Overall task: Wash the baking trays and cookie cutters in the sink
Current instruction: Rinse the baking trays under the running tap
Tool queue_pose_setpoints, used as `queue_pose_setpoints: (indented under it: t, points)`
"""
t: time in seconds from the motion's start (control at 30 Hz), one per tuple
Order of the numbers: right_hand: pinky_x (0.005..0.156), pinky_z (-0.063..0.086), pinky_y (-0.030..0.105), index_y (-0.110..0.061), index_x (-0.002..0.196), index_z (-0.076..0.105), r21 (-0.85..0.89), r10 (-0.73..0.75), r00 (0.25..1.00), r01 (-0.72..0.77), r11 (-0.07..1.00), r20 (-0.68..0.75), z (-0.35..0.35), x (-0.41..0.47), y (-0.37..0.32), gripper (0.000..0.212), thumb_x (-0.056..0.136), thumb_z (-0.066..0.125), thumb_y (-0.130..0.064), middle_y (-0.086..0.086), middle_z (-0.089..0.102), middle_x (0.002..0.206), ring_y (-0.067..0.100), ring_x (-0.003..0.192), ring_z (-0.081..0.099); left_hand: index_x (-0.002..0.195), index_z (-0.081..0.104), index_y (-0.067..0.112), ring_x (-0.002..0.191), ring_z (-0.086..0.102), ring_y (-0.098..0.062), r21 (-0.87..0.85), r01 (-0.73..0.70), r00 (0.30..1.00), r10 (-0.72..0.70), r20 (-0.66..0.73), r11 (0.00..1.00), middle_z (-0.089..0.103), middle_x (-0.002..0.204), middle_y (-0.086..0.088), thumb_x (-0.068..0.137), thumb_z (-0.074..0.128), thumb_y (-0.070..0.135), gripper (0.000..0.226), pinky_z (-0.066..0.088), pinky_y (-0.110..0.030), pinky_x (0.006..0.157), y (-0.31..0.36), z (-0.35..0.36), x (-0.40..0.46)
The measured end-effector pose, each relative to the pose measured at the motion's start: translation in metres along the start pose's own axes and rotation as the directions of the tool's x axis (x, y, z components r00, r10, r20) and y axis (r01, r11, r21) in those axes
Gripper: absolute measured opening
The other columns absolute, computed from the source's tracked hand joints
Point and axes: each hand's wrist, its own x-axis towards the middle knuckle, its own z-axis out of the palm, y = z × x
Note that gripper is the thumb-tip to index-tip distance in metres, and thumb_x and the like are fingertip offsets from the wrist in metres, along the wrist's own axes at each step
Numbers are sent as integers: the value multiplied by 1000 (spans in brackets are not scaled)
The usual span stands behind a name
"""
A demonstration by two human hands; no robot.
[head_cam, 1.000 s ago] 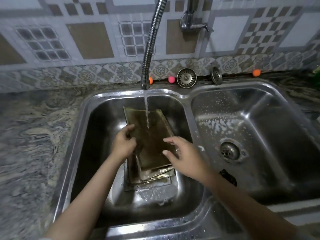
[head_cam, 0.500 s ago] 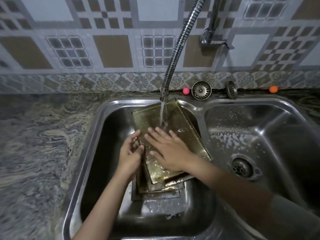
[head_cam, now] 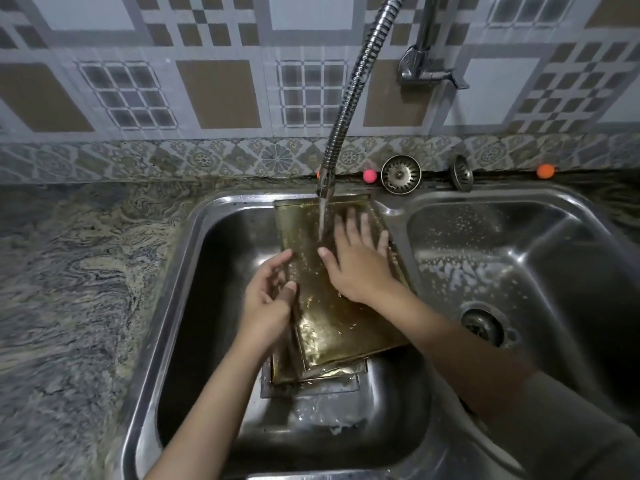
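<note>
Starting at the left, the marbled surface (head_cam: 69, 271) runs up to the rim of the left basin (head_cam: 194, 306), and that basin holds everything I care about. My left hand (head_cam: 268, 299) has its fingers curled round the left edge of the top baking tray (head_cam: 332, 317), thumb on the upper face, propping it tilted so its far end leans against the back wall of the basin. Under it I can see the edges of more trays (head_cam: 311, 379) stacked on the basin floor; how many, I cannot tell. No cookie cutters show anywhere.

The water stream (head_cam: 322, 220) from the flexible faucet hose (head_cam: 349, 98) lands on the tray's upper part. Just right of the stream, my right hand (head_cam: 360, 261) lies flat on the tray, fingers spread and straight, holding nothing, rubbing rather than gripping.

I judge the tray stiff, thin metal, fairly light, and slick with water and greasy film. The raised rim is the place to hold; a flat palm would slide.

Further right, the right basin (head_cam: 519, 271) carries soap flecks and an open drain (head_cam: 483, 325).
</note>
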Motion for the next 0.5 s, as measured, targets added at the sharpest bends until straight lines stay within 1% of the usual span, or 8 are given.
queue_pose_setpoints:
  t: [0.07, 0.17, 0.23, 0.3, 0.33, 0.4, 0.47, 0.5]
  points:
    - [114, -9, 60, -21, 153, -3, 26, -209, 978, 209, 978, 18, 6, -12, -21, 65, 100, 20, -50, 0, -17, 159, 20, 143, -24, 111, 59, 38, 90, 55, -15, -17, -19, 999, 18, -36, 1000, 61, 103, -9, 89, 51, -10, 53, 48, -41, 84, 3, 4, 1]
    - [115, -11, 47, -34, 151, -6, -35, -489, 866, 494, 869, 103, 10, -35, -11, 62, 100, 22, -52, -10, -18, 158, 11, 143, -21, 110, 63, 40, 103, 59, -25, -100, 75, 990, -86, -109, 992, 62, 112, -6, 90, 51, -8, 53, 47, -50, 88, -3, -14, 10]
    - [116, -10, 51, -36, 151, -5, -149, -362, 929, 370, 917, 79, 2, -16, 6, 61, 98, 17, -57, -3, -17, 159, 18, 145, -18, 109, 64, 44, 101, 56, -27, -83, 72, 994, -78, -72, 994, 60, 112, -6, 90, 52, -7, 55, 47, -52, 91, -7, -19, 9]
    - [115, -5, 60, -26, 153, 4, -105, -46, 999, 46, 993, -4, -10, 3, 8, 62, 99, 16, -54, 8, -10, 161, 30, 146, -15, 113, 63, 35, 103, 54, -17, -38, 26, 1000, -25, 15, 999, 60, 110, 3, 89, 52, -10, 52, 44, -45, 99, -3, -6, 3]
    - [114, -5, 62, -22, 153, 5, -61, 23, 999, -24, 998, -25, -11, 6, 0, 62, 99, 16, -52, 10, -8, 161, 35, 145, -15, 117, 62, 30, 108, 54, -13, -28, 5, 999, -4, 50, 1000, 60, 114, 8, 89, 52, -10, 50, 43, -41, 102, 0, 3, 0]
    - [113, -8, 62, -29, 152, -3, -30, -153, 988, 153, 988, 8, -3, -4, -17, 60, 100, 17, -51, 5, -13, 161, 34, 145, -19, 119, 61, 24, 113, 55, -14, -34, -14, 999, 15, 29, 999, 61, 121, 2, 89, 52, -10, 47, 44, -40, 104, 4, 8, 1]
    - [114, -13, 52, -42, 148, -10, -17, -411, 905, 415, 910, 105, 3, -28, -13, 57, 99, 19, -53, -6, -22, 158, 24, 144, -25, 115, 62, 28, 107, 57, -21, -83, 23, 998, -28, -56, 996, 63, 114, -6, 89, 51, -10, 48, 46, -44, 98, 4, -4, 9]
    - [113, -14, 49, -46, 146, -10, -39, -461, 875, 471, 881, 145, 2, -34, -2, 57, 98, 18, -56, -9, -24, 157, 21, 143, -26, 113, 62, 32, 104, 57, -26, -110, 47, 995, -56, -81, 993, 61, 110, -9, 90, 51, -9, 49, 46, -47, 95, 1, -13, 11]
